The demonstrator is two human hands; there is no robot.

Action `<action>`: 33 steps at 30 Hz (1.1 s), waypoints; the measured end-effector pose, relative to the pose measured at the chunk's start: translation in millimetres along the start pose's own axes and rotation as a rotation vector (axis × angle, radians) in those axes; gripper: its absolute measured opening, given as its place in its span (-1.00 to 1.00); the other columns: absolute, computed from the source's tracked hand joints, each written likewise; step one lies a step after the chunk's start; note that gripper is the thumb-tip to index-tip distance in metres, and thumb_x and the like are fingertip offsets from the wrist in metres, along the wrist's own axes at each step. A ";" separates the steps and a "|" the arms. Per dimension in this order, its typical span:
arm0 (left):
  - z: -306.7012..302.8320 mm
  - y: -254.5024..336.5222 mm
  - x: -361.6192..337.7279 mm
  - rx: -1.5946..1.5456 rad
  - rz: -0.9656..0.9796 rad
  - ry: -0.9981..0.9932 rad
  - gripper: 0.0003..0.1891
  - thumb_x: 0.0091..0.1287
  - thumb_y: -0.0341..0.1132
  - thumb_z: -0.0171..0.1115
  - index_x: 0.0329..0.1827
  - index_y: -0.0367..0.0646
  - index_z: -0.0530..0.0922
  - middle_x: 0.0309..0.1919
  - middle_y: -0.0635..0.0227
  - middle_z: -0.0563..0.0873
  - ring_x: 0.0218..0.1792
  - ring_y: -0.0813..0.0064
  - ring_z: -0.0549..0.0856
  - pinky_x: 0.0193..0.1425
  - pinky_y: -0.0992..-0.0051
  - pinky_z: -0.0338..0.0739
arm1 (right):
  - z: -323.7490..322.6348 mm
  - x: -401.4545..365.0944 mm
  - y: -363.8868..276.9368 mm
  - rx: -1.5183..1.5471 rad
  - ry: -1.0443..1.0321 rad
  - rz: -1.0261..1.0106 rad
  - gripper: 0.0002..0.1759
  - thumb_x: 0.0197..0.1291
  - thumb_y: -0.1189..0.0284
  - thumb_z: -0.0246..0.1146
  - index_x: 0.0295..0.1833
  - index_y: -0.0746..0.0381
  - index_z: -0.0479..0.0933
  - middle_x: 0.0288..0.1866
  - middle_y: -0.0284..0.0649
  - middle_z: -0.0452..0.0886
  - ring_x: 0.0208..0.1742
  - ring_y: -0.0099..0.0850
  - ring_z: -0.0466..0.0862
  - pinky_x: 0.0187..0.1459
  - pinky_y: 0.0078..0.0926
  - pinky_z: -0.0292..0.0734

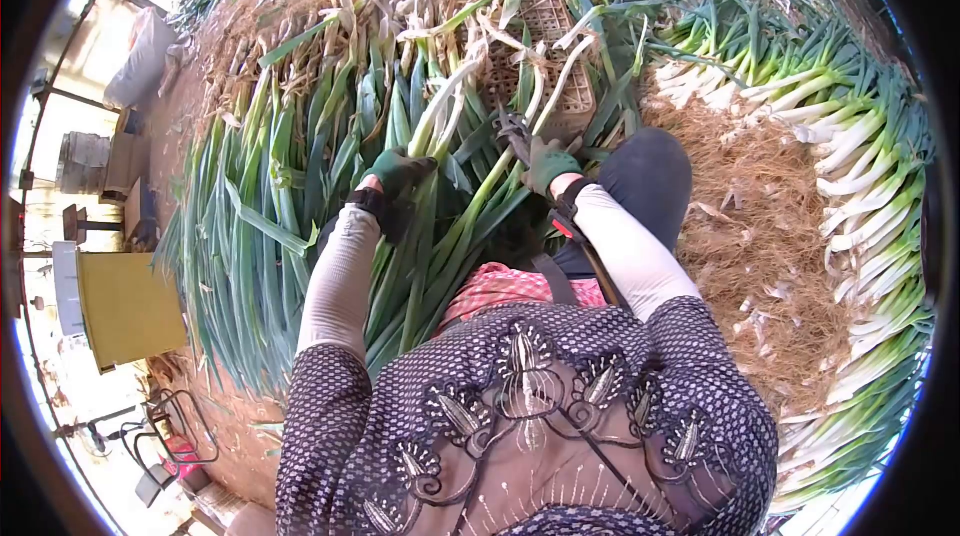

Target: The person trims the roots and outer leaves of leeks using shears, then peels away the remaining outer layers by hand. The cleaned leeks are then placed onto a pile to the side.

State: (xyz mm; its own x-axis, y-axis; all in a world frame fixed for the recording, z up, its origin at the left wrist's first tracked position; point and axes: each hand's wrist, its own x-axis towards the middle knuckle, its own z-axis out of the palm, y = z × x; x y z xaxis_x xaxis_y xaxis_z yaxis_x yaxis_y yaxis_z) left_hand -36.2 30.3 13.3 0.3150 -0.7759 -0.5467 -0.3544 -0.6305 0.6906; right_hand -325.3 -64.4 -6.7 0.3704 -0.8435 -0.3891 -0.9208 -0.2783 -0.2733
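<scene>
My left hand (402, 173), in a green glove with dark fingers, is closed around a few leeks (446, 108). Their pale stems point up and away from me, and their green leaves hang down across my lap. My right hand (548, 164), gloved the same way, is closed at a single leek (549, 93). Its dark fingers reach over the stalk, and its leaves trail down to the left. A large pile of untrimmed leeks (262, 181) lies right beside my left hand. Just beyond my right hand stands a tan plastic crate (570, 101).
On the right, leeks with clean white stems (862, 198) lie in a curved row around a heap of brown roots and peelings (745, 226). A yellow box (130, 306) and a white sack (140, 58) stand at the left. More leeks lie across the far ground.
</scene>
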 end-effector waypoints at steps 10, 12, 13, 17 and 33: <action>-56.7 -18.9 -5.3 -0.527 0.161 0.301 -0.71 0.34 -0.15 0.34 -0.09 -0.19 0.59 -0.50 0.51 0.62 -0.58 0.69 0.53 -0.54 0.57 0.40 | -74.0 -21.1 26.0 0.164 0.300 0.070 -0.49 0.08 0.32 0.28 0.15 0.29 0.45 0.07 0.17 0.62 0.03 0.06 0.68 0.07 -0.09 0.58; -53.6 -69.4 40.6 -0.302 0.132 0.420 -0.59 0.30 -0.07 0.34 0.01 -0.23 0.62 -0.41 0.36 0.70 -0.44 0.51 0.64 -0.35 0.46 0.52 | -59.2 7.8 40.1 0.001 0.283 0.165 -0.45 0.10 0.33 0.28 0.21 0.30 0.43 0.08 0.15 0.63 0.01 0.03 0.70 0.06 -0.11 0.60; -53.9 -86.8 57.0 -0.187 0.119 0.479 -0.53 0.28 -0.03 0.34 0.05 -0.25 0.63 -0.36 0.28 0.74 -0.38 0.43 0.70 -0.25 0.41 0.58 | -40.7 27.6 48.1 -0.042 0.205 0.148 -0.42 0.10 0.34 0.28 0.25 0.29 0.41 0.09 0.13 0.63 0.03 0.00 0.70 0.06 -0.11 0.60; -29.1 -20.0 -3.6 0.064 0.019 0.352 -0.12 0.03 0.18 0.48 0.29 -0.28 0.47 -0.06 -0.09 0.71 -0.02 0.02 0.73 0.06 0.20 0.58 | 7.5 57.7 43.4 -0.157 0.093 0.232 -0.40 0.16 0.33 0.24 0.34 0.22 0.38 0.28 0.10 0.51 0.20 -0.04 0.61 0.08 -0.07 0.58; -55.3 0.9 -30.7 -0.209 0.064 0.131 -0.47 0.01 -0.18 0.50 0.00 -0.30 0.60 -0.32 0.23 0.74 -0.38 0.40 0.71 -0.24 0.39 0.59 | 80.9 64.8 11.0 1.111 -0.029 0.088 -0.69 0.17 0.28 0.27 -0.16 0.33 0.65 -0.42 -0.12 0.64 -0.37 -0.27 0.64 -0.26 -0.33 0.53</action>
State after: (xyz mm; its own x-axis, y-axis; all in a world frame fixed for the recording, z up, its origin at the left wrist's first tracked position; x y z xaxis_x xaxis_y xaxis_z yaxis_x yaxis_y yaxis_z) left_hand 2.5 54.8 56.8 0.4138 -0.7958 -0.4421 -0.1916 -0.5509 0.8123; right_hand -301.6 -85.0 -106.1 0.3254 -0.8247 -0.4626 -0.3283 0.3603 -0.8732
